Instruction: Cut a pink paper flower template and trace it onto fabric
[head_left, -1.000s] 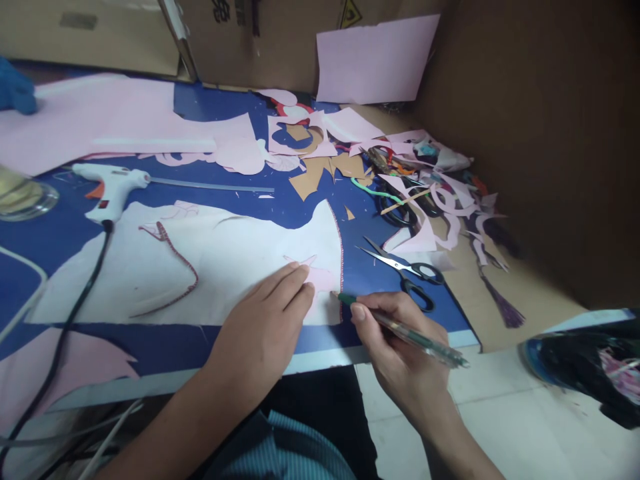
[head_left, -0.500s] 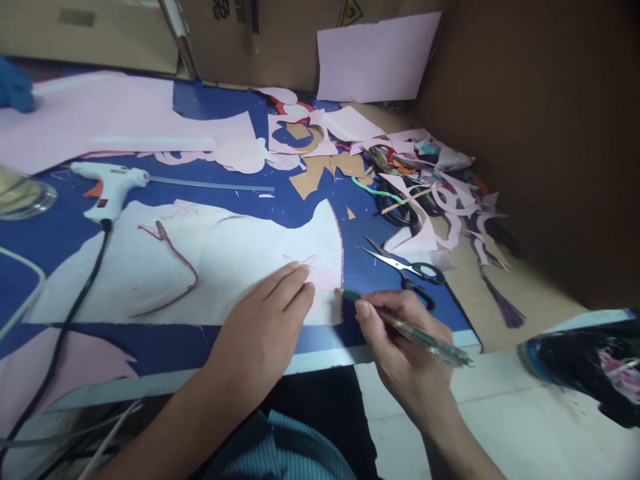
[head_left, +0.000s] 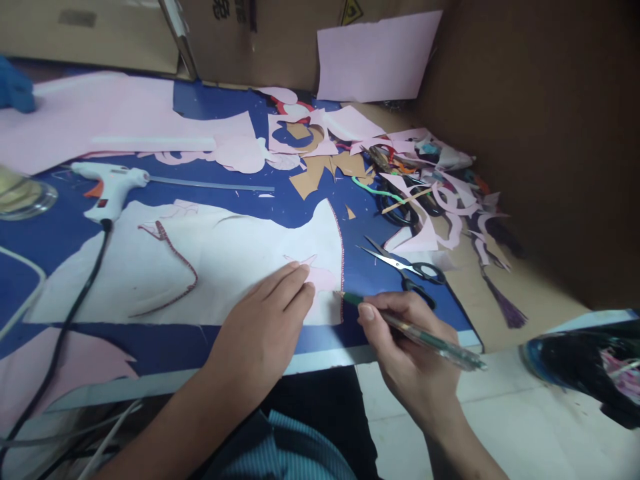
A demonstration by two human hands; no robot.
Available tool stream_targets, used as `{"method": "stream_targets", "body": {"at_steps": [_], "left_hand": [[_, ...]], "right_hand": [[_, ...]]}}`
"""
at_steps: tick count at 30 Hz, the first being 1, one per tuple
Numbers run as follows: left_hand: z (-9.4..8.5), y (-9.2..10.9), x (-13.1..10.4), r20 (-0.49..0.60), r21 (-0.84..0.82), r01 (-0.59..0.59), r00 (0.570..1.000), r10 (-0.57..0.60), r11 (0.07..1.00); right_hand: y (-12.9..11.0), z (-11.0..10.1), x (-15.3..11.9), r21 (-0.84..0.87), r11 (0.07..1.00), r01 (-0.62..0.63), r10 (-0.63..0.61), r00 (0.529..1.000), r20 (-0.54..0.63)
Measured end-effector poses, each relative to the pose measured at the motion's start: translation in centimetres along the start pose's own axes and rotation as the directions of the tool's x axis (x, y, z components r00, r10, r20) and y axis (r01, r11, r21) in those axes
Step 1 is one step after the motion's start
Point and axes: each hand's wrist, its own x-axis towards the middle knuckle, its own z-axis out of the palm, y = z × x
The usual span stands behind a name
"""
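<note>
A white fabric piece point(head_left: 250, 247) with dark red stitching along its right edge lies flat on the blue tabletop. My left hand point(head_left: 270, 310) rests on it, fingers stretched out and flat. Just beyond its fingertips lies a small pale pink shape point(head_left: 320, 277), partly covered by the hand. My right hand point(head_left: 410, 340) is closed around a green, clear-barrelled pen point(head_left: 425, 337). The pen's tip is at the stitched right edge of the fabric. Black-handled scissors point(head_left: 400, 265), blades apart, lie just beyond my right hand.
A white glue gun point(head_left: 115, 187) with its black cord point(head_left: 80, 300) lies at the left. Pink and brown scraps point(head_left: 415, 200) are heaped at the back right, before a cardboard wall point(head_left: 520, 133). Someone's blue-gloved hand point(head_left: 15, 87) is at the far left. A dark bin point(head_left: 565, 360) stands right.
My right hand and the pen have shifted slightly to the right. My left hand and the fabric have stayed in place.
</note>
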Motion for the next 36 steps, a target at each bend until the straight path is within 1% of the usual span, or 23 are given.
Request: {"method": "stream_targets", "body": {"at_steps": [3,6,9,12,17,25,31,36], "left_hand": [[0.0,0.0,0.0,-0.001,0.0,0.001,1.0,-0.001,1.0],[0.0,-0.1,0.2,0.005,0.001,-0.002,1.0,0.002,1.0],[-0.1,-0.2,0.3,-0.002,0.004,-0.008,1.0,0.008,1.0],[-0.1,-0.2,0.3,-0.008,0.002,-0.004,1.0,0.004,1.0],[0.2,-0.2,0.0,0.009,0.013,-0.012,1.0,0.012,1.0],[0.2,-0.2,0.1,0.024,0.047,-0.017,1.0,0.016,0.999],[0.2,-0.1,0.1,0.032,0.047,-0.018,0.999,0.017,0.999],[0.2,-0.3,0.0,0.036,0.054,-0.031,0.999,0.029,0.998]], "right_hand": [[0.3,-0.8,1.0,0.045,0.995,-0.086,0.084,0.996,0.035],[0.5,-1.3,2.9,0.103,0.982,-0.156,0.147,0.985,0.096],[0.8,-1.1,4.7,0.17,0.967,-0.189,0.161,0.974,0.162],[1.3,-0.7,5.6,0.204,0.96,-0.192,0.152,0.968,0.199],[1.8,-0.3,5.4,0.212,0.958,-0.192,0.141,0.962,0.233],[1.9,0.1,5.1,0.209,0.971,-0.119,0.063,0.965,0.254],[2.0,0.2,5.0,0.207,0.97,-0.126,0.069,0.963,0.261],[1.9,0.2,5.2,0.2,0.969,-0.145,0.099,0.969,0.225]]}}
